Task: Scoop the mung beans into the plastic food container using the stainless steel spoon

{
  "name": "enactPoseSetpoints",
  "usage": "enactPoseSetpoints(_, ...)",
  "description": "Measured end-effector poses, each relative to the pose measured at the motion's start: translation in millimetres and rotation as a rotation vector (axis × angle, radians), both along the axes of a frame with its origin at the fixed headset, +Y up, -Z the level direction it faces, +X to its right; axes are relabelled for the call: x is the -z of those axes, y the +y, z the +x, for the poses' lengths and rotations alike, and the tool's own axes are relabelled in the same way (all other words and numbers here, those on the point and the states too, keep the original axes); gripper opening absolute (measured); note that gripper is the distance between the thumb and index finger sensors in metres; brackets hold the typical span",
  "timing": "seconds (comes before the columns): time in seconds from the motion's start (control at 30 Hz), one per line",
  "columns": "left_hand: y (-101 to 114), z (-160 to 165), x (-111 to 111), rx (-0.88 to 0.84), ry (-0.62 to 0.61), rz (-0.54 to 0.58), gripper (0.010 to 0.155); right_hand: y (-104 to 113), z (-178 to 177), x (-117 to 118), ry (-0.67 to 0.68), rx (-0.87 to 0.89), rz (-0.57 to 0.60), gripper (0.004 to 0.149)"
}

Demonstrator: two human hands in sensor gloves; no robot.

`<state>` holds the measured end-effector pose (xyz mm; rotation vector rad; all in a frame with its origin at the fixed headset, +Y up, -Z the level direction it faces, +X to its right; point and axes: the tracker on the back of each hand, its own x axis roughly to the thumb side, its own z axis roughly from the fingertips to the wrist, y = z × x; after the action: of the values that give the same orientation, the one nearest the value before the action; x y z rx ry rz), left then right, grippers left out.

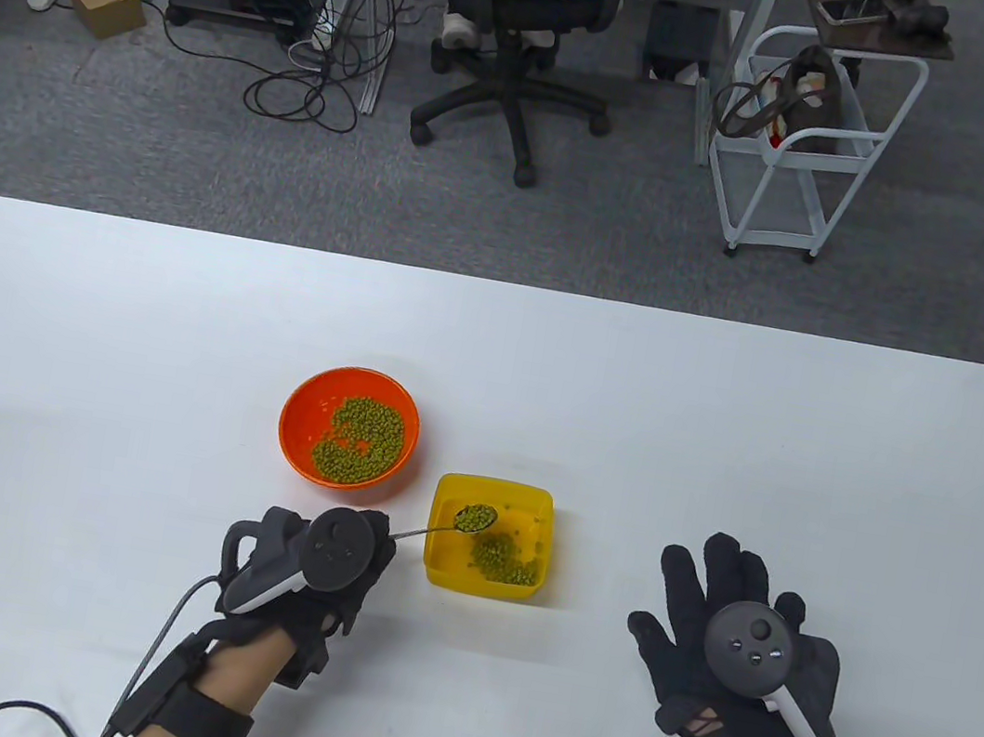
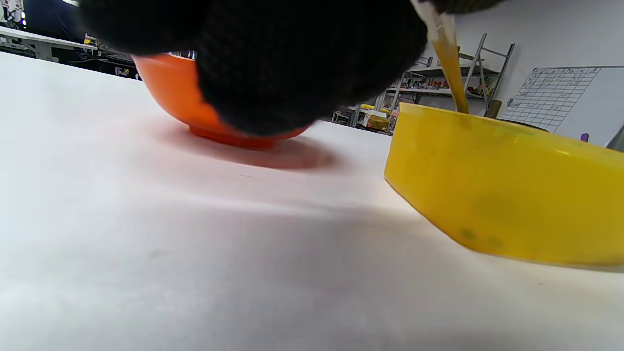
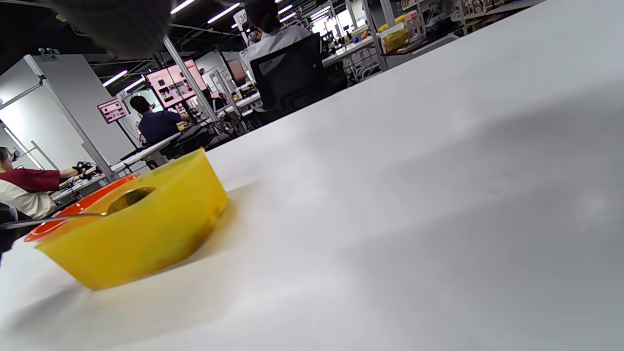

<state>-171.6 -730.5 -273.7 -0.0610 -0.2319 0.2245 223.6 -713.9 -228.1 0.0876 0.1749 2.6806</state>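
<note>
my left grip [image 1: 308, 564] holds the loaded spoon [image 1: 467, 520] over the yellow container [image 1: 495, 492]; any tilt could spill beans onto the counter [image 1: 76, 374].

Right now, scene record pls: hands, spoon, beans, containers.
left hand: holds spoon handle
right hand: flat on table, fingers spread, holds nothing
spoon: loaded with beans, bowl over yellow container
yellow container: some beans inside
orange bowl: holds mung beans, sits behind and left of yellow container
</note>
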Motion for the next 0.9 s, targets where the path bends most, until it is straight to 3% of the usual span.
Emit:
enactPoseSetpoints(0.33, 4.3, -7.2, 0.2, -0.066, 0.014, 0.083, 0.042, 0.1, 0.2, 0.0, -0.001, 0.001, -0.001, 0.074)
enactPoseSetpoints(0.47, 14.3, -19.8, -3.2, -0.169, 0.015, 0.316, 0.043, 0.3, 0.3, -0.1, -0.001, 0.004, -0.001, 0.074)
enactPoseSetpoints(0.57, 19.0, -38.7, -1.5, -0.23, 0.111, 0.321, 0.043, 0.2, 0.0, 0.0, 0.0, 0.004, -0.003, 0.074)
enactPoseSetpoints(0.7, 9.9, -64.4, 4.2, -0.307, 0.249, 0.263, 0.045, -0.2, -0.6, 0.0, 0.004, 0.002, -0.009, 0.074)
enactPoseSetpoints(0.9, 2.1, -89.0, 9.4, -0.434, 0.344, 0.223, 0.046, -0.6, -1.0, 0.3, 0.002, 0.005, -0.018, 0.074)
